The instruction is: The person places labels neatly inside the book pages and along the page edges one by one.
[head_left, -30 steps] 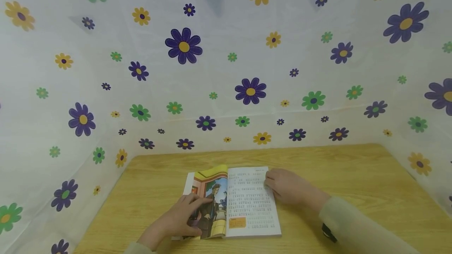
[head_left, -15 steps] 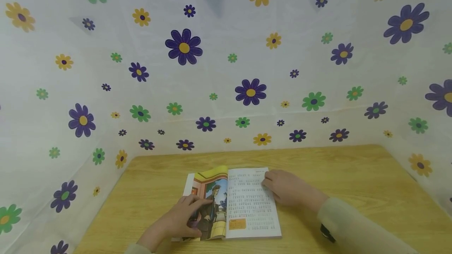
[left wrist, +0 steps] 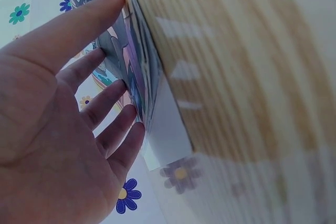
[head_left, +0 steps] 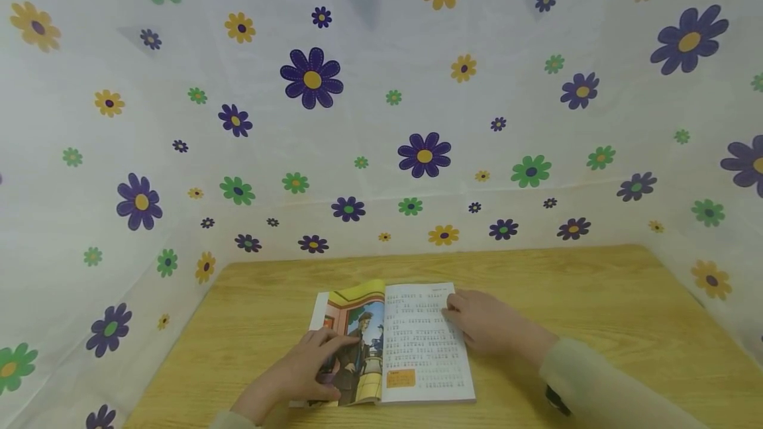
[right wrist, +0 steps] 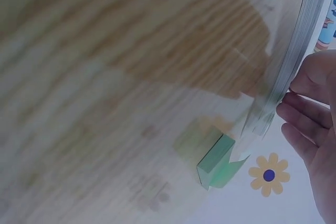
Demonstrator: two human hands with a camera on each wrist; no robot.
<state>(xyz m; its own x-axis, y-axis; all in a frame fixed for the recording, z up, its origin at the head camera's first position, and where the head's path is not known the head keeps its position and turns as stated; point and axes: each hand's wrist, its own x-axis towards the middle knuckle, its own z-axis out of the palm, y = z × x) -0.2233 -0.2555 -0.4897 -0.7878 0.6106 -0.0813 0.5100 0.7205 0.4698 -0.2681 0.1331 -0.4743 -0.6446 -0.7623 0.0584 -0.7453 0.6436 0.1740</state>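
Note:
An open book [head_left: 417, 349] lies on the wooden table, a colour picture on its left page [head_left: 361, 343] and printed text with an orange box on its right page. My left hand [head_left: 301, 366] rests on the picture page with fingers spread and only slightly bent. In the left wrist view the fingertips [left wrist: 137, 128] of that hand touch the page near its outer edge. At the upper outer edge of the text page, my right hand [head_left: 491, 323] pinches the page edge with curled fingers. The right wrist view shows its thumb [right wrist: 312, 74] against the stacked pages.
The wooden table [head_left: 566, 283] extends around the book. A white flowered sheet [head_left: 369, 131] rises behind it and on both sides. A small green folded piece [right wrist: 216, 156] shows beyond the book's corner in the right wrist view. A dark object [head_left: 557, 400] is under the right sleeve.
My right hand's fingertips have shifted slightly inward and down along the text page's edge. The left hand and the book have stayed in place.

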